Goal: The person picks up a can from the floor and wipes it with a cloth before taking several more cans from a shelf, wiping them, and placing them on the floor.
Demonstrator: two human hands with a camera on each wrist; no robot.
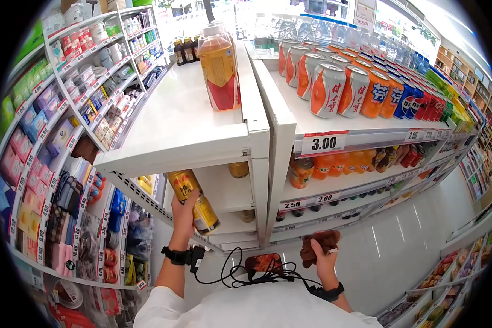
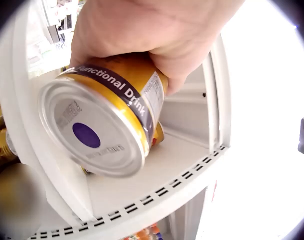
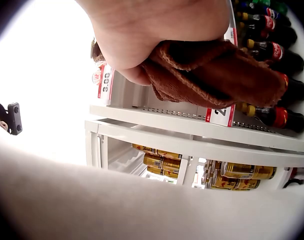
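Observation:
My left hand (image 1: 185,210) grips a gold drink can (image 1: 205,216) at the open side of the white shelf unit. The can is tilted, and its gold surface shows on both sides of the thumb in the head view. In the left wrist view, its silver end with a purple dot faces the camera, beside a dark band reading "Functional Drink". Fingers on the far side are hidden. My right hand (image 1: 327,268) holds a bunched brown cloth (image 1: 318,246), low in front of the drink shelves. The cloth hangs out past the fingers in the right wrist view.
More gold cans (image 1: 238,169) stand inside the shelf unit (image 1: 180,145). On its top is a large orange-red bottle (image 1: 218,68). Rows of soda cans (image 1: 328,90) fill the shelf at right. Black cables (image 1: 240,273) loop between my wrists. Packaged goods line the left shelves (image 1: 65,147).

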